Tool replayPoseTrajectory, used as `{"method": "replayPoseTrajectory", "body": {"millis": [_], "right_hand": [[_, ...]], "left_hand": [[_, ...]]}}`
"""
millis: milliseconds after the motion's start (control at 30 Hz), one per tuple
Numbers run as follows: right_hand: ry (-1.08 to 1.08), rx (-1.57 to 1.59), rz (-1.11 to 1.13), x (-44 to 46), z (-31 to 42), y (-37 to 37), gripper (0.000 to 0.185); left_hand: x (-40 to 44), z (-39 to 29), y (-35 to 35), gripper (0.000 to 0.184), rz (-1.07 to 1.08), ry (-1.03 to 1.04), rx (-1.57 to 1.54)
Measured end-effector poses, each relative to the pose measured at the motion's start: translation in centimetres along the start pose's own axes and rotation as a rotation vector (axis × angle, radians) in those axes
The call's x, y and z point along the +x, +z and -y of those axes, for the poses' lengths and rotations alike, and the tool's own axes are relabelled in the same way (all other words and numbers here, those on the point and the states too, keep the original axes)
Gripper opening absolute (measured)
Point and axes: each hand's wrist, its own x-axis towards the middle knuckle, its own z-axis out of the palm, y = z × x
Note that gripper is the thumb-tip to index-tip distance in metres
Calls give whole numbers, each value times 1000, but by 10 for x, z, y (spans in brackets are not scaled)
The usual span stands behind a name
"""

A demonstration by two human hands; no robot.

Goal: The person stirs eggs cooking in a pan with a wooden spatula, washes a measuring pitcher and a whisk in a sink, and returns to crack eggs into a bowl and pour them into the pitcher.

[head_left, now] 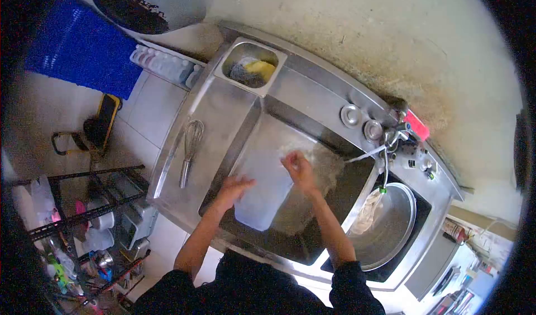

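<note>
A long translucent white plastic container (262, 197) lies in the sink basin (329, 220), in front of my body. My left hand (235, 190) is at its left edge, fingers stretched out over the plastic; I cannot tell how firmly they touch it. Over the container's right side is my right hand (298, 170), its fingers curled together. Whatever they hold, if anything, is hidden. Cloudy, pale water or suds blur the basin around the container. To the left on the steel counter rests a whisk (190, 153).
A steel pan (249, 67) with yellow and grey scrubbers sits at the upper left. The tap (393, 142) rises at the right, above a second basin holding a large round pot (399, 225) with a cloth. Two small steel dishes (350, 115) stand on the back ledge.
</note>
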Motion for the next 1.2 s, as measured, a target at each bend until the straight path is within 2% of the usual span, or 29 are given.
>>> {"method": "replayPoseTrajectory", "body": {"millis": [33, 100, 167, 233, 267, 300, 333, 400, 433, 467, 500, 533, 567, 600, 633, 700, 733, 800, 867, 933, 967, 1000, 1033, 1067, 1100, 1167, 1200], "right_hand": [[-212, -373, -70, 25, 75, 1, 30], [-622, -348, -137, 88, 141, 7, 30], [-766, -495, -41, 156, 184, 17, 32], [-695, -804, 172, 235, 182, 40, 43], [-710, -799, 171, 247, 183, 53, 43], [-600, -984, 283, 258, 185, 64, 50], [-480, -1165, 395, 267, 185, 75, 57], [-533, -1251, 431, 293, 146, 90, 60], [-573, -1347, 473, 302, 134, 96, 65], [-449, -1365, 534, 305, 141, 99, 61], [-449, -1369, 539, 311, 140, 98, 61], [-453, -1227, 494, 323, 126, 95, 65], [-450, -1082, 447, 330, 110, 91, 71], [-451, -1067, 464, 317, 137, 81, 60], [-526, -1095, 348, 307, 154, 74, 49], [-549, -732, 369, 270, 204, 38, 52], [-566, -585, 388, 246, 213, 19, 56], [-424, -671, 433, 198, 196, -32, 58], [-134, -648, 500, 128, 181, -77, 58], [221, -615, 420, 71, 148, -102, 58], [329, -296, 387, 50, 91, -115, 60], [301, -110, 379, 30, 54, -120, 60], [297, 25, 279, 5, 20, -119, 55], [392, 319, 344, -10, -25, -117, 51], [321, 261, 373, -21, 2, -105, 52], [237, 222, 380, -35, 51, -77, 53], [96, -51, 353, -41, 58, -72, 50]], "left_hand": [[-4, 2, -2, 40, -5, 6, -6], [-16, 4, -5, 37, -164, 177, 18], [-22, 5, -4, 35, -260, 264, 89], [-23, 2, -2, 35, -315, 309, 151], [-25, 2, -2, 34, -349, 267, 377], [-24, 2, -1, 34, -383, 220, 604], [-25, 6, 3, 34, -395, 227, 606], [-26, 14, 8, 38, -503, 323, 717], [-25, 14, 8, 38, -511, 327, 719], [-25, 14, 12, 40, -505, 376, 429], [-25, 16, 15, 41, -486, 417, 137], [-22, 20, 16, 41, -480, 408, 136], [-17, 24, 14, 42, -532, 508, 402], [-15, 26, 13, 44, -572, 601, 671], [-22, 17, 14, 44, -553, 574, 673], [-30, -17, 18, 41, -329, 298, 506], [-28, -17, 18, 41, -316, 280, 499], [-19, -22, 19, 43, -314, 609, 732], [-25, -52, 31, 39, -257, 668, 813], [-28, -80, 45, 31, -174, 747, 891], [-26, -93, 51, 31, -159, 763, 897], [-24, -109, 58, 29, -39, 872, 962], [-22, -123, 66, 28, 93, 972, 1031], [-18, -137, 77, 27, 206, 932, 1231], [-14, -148, 88, 27, 230, 937, 1247], [-10, -167, 110, 17, 490, 1007, 1377], [-17, -169, 125, 17, 501, 1014, 1402]]}}
